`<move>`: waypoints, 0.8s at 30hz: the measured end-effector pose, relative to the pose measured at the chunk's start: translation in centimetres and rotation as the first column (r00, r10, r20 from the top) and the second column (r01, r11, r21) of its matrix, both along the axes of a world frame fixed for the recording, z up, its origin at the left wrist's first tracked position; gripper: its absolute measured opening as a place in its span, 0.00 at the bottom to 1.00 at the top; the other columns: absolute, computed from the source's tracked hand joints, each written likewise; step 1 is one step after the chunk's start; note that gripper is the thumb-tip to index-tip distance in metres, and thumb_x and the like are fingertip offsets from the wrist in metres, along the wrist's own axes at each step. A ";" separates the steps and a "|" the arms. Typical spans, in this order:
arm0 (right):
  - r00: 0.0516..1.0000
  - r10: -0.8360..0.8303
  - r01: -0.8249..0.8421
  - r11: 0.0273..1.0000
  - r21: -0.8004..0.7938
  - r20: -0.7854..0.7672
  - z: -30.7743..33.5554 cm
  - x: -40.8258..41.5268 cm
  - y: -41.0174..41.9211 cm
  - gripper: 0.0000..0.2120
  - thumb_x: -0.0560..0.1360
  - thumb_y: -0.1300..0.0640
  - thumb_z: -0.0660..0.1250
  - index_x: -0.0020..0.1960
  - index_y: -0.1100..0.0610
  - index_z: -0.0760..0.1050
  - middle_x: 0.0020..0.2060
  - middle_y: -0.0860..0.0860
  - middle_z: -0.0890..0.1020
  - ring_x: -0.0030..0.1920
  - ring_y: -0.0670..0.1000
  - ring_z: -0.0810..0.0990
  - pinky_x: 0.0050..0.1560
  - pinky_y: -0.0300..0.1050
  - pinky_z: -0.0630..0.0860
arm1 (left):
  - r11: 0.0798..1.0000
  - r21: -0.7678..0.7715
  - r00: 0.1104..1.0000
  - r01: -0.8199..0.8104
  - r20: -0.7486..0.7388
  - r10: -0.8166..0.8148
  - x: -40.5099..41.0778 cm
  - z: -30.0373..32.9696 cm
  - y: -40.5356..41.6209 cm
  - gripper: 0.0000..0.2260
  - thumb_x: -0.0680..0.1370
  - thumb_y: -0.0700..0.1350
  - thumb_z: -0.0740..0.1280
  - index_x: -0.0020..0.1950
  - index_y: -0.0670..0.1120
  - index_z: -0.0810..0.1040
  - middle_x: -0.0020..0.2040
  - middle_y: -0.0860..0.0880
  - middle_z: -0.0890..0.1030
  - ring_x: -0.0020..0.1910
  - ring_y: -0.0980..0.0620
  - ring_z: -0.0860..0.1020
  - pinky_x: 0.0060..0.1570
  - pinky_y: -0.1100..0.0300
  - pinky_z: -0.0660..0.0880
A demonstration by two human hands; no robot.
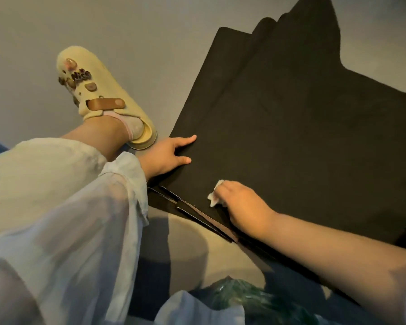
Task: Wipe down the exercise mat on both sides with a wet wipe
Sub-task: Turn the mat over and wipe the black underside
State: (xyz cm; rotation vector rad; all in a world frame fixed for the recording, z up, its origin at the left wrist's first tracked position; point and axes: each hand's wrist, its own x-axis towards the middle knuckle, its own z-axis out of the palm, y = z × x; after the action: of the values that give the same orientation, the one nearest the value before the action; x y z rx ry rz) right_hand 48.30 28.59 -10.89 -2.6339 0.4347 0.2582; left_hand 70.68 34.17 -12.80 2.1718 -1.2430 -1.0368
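Note:
A black exercise mat (pixel 291 127) lies on the grey floor, its far part bunched in folds at the top right. My left hand (pixel 168 153) rests on the mat's near left edge with thumb and forefinger stretched out flat on it. My right hand (pixel 242 202) grips a crumpled white wet wipe (pixel 215 195) and presses it onto the mat near its near edge; only a corner of the wipe shows past my fingers.
My left foot in a cream clog (pixel 99 95) stands on the floor just left of the mat. A green plastic bag (pixel 251 299) lies at the bottom by my lap. Bare grey floor (pixel 150 43) stretches to the upper left.

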 end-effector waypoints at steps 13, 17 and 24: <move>0.931 -0.254 0.299 0.943 -0.146 0.262 1.8 1.7 -7.0 0.13 0.70 0.74 0.58 0.51 0.64 0.75 0.52 0.60 0.76 0.54 0.60 0.73 0.53 0.38 0.63 | 0.993 0.055 0.994 0.105 -0.018 -0.104 0.3 0.2 0.1 0.41 0.71 0.52 0.73 0.76 0.58 0.51 0.73 0.51 0.64 0.70 0.48 0.66 0.62 0.61 0.64; 0.976 -0.152 0.165 0.984 -0.073 0.154 -1.1 1.5 -3.7 0.13 0.73 0.71 0.60 0.53 0.61 0.76 0.52 0.57 0.78 0.55 0.55 0.73 0.56 0.41 0.66 | 0.988 0.093 0.991 0.121 0.040 -0.125 0.1 0.0 0.1 0.40 0.72 0.52 0.72 0.76 0.59 0.49 0.74 0.49 0.63 0.71 0.46 0.65 0.67 0.55 0.63; 0.969 0.242 -0.249 0.953 0.174 0.059 0.6 -2.0 0.9 0.08 0.73 0.67 0.64 0.50 0.60 0.77 0.46 0.55 0.79 0.49 0.55 0.75 0.51 0.41 0.69 | 0.982 0.131 0.985 0.137 0.083 -0.149 0.0 -0.3 0.1 0.41 0.72 0.53 0.71 0.75 0.61 0.47 0.76 0.46 0.60 0.73 0.45 0.61 0.69 0.53 0.60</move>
State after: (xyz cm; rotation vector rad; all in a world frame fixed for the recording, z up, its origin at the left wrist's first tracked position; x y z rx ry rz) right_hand 46.26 29.53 -10.30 -2.5059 0.0652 0.3119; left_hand 70.70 34.24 -13.13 2.2751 -1.4302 -1.1087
